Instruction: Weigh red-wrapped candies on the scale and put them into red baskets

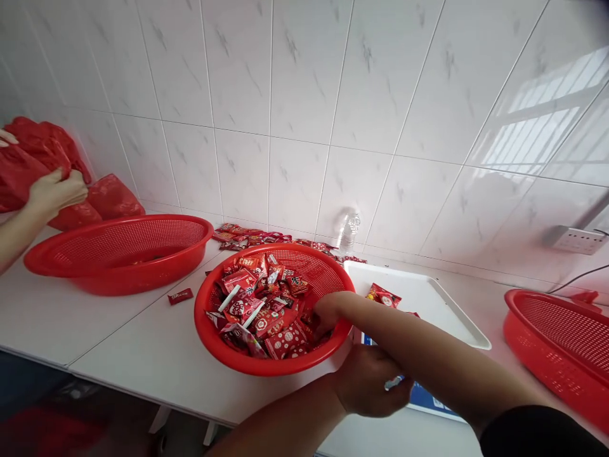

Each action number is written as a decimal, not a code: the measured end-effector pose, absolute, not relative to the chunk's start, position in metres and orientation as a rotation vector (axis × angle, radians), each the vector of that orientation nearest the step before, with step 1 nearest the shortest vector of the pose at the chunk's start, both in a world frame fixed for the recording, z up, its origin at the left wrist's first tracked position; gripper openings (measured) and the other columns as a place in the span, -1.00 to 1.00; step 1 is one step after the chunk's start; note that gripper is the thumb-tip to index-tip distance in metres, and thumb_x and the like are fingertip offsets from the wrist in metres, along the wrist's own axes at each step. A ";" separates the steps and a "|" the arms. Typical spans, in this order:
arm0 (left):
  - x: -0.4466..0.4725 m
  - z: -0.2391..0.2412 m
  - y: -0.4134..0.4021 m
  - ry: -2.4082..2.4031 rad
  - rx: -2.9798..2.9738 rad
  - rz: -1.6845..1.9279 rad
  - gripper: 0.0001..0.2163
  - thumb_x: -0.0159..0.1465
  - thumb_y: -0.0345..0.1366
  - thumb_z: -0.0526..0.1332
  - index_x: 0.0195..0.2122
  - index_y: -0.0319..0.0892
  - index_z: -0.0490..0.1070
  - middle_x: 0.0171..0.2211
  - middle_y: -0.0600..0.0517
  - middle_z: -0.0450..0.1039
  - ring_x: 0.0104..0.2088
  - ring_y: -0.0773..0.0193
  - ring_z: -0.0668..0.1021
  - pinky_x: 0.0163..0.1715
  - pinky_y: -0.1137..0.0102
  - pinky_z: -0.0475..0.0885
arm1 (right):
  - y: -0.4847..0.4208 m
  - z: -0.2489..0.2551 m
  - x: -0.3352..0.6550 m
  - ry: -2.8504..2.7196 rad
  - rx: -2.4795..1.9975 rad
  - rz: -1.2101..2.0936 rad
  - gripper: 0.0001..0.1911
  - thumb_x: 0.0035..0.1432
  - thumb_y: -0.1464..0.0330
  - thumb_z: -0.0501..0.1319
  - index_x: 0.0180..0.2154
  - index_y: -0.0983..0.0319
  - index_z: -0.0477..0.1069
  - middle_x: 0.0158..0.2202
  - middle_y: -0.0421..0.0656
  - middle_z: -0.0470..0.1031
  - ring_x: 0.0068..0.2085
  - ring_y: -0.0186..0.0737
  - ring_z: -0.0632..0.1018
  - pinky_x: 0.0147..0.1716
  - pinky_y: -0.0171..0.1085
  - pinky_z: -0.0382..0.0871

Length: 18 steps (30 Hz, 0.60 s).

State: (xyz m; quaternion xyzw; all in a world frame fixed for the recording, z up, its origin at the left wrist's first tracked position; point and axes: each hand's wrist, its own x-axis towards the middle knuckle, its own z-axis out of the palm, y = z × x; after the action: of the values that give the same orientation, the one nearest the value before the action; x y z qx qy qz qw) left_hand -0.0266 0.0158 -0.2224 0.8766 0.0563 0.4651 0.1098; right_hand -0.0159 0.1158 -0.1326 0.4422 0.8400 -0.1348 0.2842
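My right hand (328, 312) reaches into the red plastic basket (273, 367), at its right inner side. Its fingers are down among the wrapped sweets (266, 304), so whether they grip anything is hidden. Below my right forearm, my left hand (373, 383) is closed, just outside the basket's lower right rim. A small whitish-blue bit shows at its thumb, too little to name. The sweets are mostly red packets, with a couple of white sticks lying on top.
A white tray (469, 324) with a few red packets lies right of the basket, by a blue-and-white item (431, 400). Other red baskets (152, 270) stand left and right. A clear bottle (349, 233) stands near the wall. At left, another person's hand (57, 192) holds a red bag (35, 158).
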 end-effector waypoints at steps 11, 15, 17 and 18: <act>-0.031 -0.217 0.014 0.106 2.524 1.361 -0.86 0.19 -0.38 0.08 -0.47 -0.15 0.39 -0.52 0.02 0.48 -0.47 0.18 0.56 -0.45 0.30 0.48 | 0.102 -0.139 -0.022 2.442 1.286 -0.155 -0.79 -0.22 0.47 0.34 -0.41 0.18 0.54 -0.40 -0.16 0.56 -0.29 -0.06 0.58 -0.30 -0.22 0.41; -0.030 -0.215 0.013 0.102 2.481 1.397 -0.89 0.19 -0.38 0.10 -0.44 -0.15 0.39 -0.49 0.00 0.50 -0.45 0.20 0.55 -0.44 0.33 0.48 | 0.102 -0.132 -0.014 2.619 1.380 -0.148 -0.67 -0.19 0.50 0.32 -0.27 0.18 0.51 -0.32 -0.13 0.56 -0.27 -0.04 0.57 -0.34 -0.27 0.37; -0.031 -0.214 0.013 0.146 2.471 1.377 -0.89 0.20 -0.37 0.10 -0.42 -0.16 0.39 -0.48 0.00 0.49 -0.45 0.24 0.54 -0.43 0.37 0.47 | 0.105 -0.127 -0.008 2.710 1.456 -0.157 -0.64 -0.11 0.51 0.26 -0.19 0.15 0.48 -0.27 -0.15 0.56 -0.24 -0.11 0.56 -0.35 -0.32 0.34; -0.031 -0.214 0.013 0.182 2.465 1.367 -0.88 0.20 -0.37 0.09 -0.43 -0.16 0.39 -0.49 0.01 0.47 -0.46 0.26 0.53 -0.44 0.39 0.46 | 0.108 -0.124 -0.004 2.753 1.492 -0.169 -0.64 -0.06 0.51 0.23 -0.17 0.13 0.46 -0.25 -0.18 0.55 -0.23 -0.16 0.55 -0.35 -0.35 0.33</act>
State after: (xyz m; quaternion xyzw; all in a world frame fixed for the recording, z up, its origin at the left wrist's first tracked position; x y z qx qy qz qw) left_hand -0.0309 0.0128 -0.2142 0.8618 0.0638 0.4779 0.1579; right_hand -0.0042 0.1076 -0.1240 0.4758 0.8779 -0.0540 0.0028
